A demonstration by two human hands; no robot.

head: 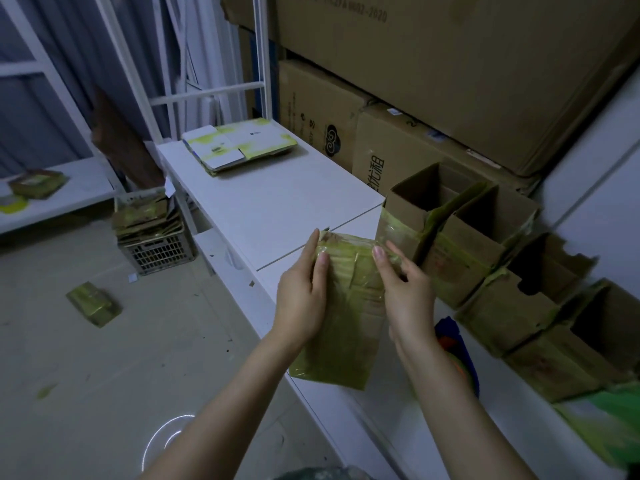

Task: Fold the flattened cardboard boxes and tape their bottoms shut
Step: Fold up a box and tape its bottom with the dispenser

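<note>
Hands (303,296) apparently on flattened box (349,306) edges

There are four folded boxes (467,251) standing open, one flattened box (346,306) and one stack of flat boxes (239,143). The floor (104,375) has one crate (156,254) and one loose bundle (93,303) on it. At least three large cartons (450,81) are piled behind.

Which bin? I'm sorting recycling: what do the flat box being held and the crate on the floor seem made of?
The flat box: cardboard, matte brown with a yellow-green tint; its fold creases and flaps show it. The crate: probably moulded plastic, dull grey; its lattice walls suggest so, though the light is dim.
</note>
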